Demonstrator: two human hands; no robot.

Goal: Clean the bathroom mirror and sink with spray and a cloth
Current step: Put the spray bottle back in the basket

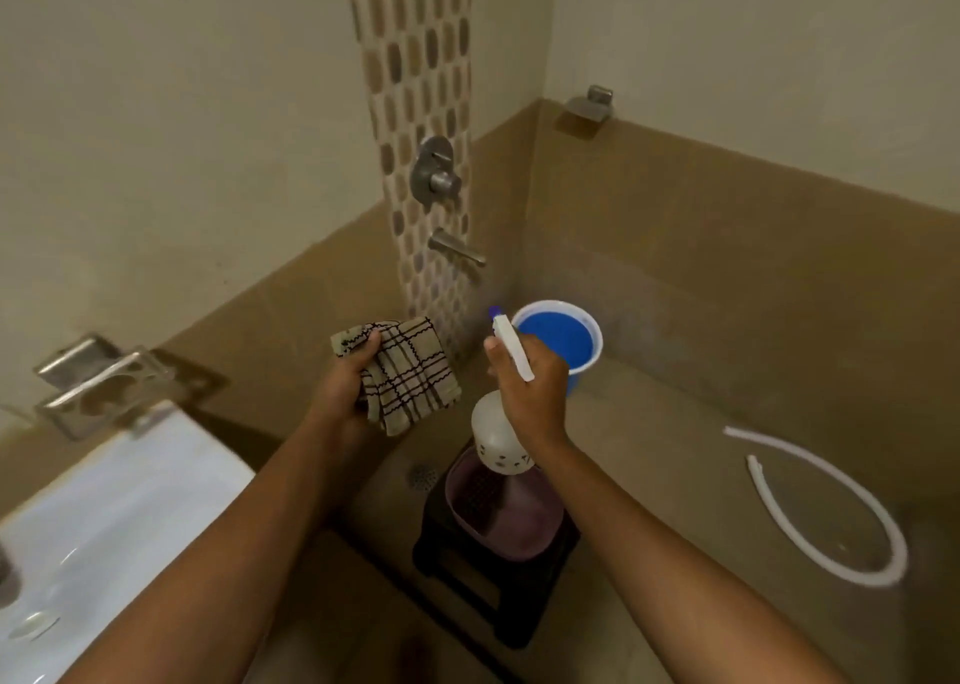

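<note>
1. Head view, holdings. My left hand (349, 382) is closed around a folded checked cloth (402, 374), thumb on top, most of the fabric hanging out to the right of the palm.
2. My right hand (524, 387) is wrapped around the neck of a white spray bottle (498, 436). One finger sits by the trigger, the blue-tipped nozzle (493, 312) points up and away, and the bottle body hangs below the fist.
3. Position of the pair. Cloth and bottle are near each other at chest level, not touching, both held over the shower floor.
4. Sink. The white washbasin (119, 517) lies at lower left, beside and below my left forearm, well apart from both hands. Its surface shows glare; I cannot tell whether it is wet or wiped.
5. Mirror. Not in view.
6. Surroundings. A blue bucket (566, 343) stands behind the right hand. A mauve basin (506, 514) sits on a dark stool (483, 587) below the bottle. A white hose (831, 506) lies curled on the floor at right. A steel holder (111, 384) is fixed to the wall above the washbasin.
7. Progress, my judgement. Tools are in hand, but I am facing the shower corner. No spraying or wiping shows, so both surfaces appear to remain.
</note>
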